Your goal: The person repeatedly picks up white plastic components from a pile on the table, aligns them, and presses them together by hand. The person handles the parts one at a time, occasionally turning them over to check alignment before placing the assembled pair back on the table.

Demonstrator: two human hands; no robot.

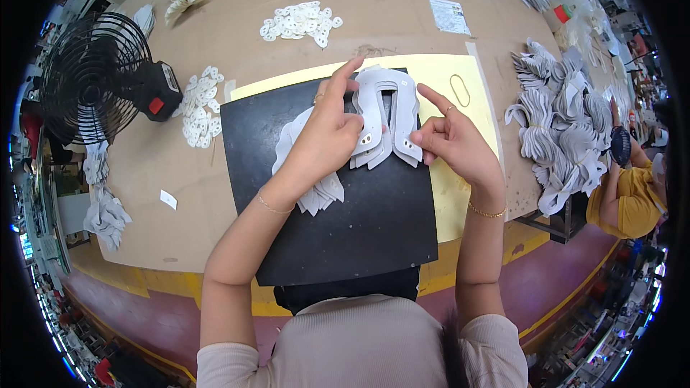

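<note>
A stack of pale grey, U-shaped shoe-upper pieces [408,104] lies on the black mat, its two legs pointing toward me. Small white tabs with gold-rimmed holes show at the leg ends. My left hand [327,126] is closed on the left leg of the top piece, index finger stretched up along its side; a fingertip shows in the gap between the legs. On the other side, my right hand [456,144] pinches the right leg's lower end, index finger raised. Another fanned pile of grey pieces [320,194] lies partly hidden under my left forearm.
The black mat [345,244] overlaps a yellow sheet [467,172] with a rubber band [459,90]. White tabs [300,21] lie in heaps behind and left. A black fan [93,79] stands left. Bundled grey pieces [560,122] fill the right side, near another person [632,194].
</note>
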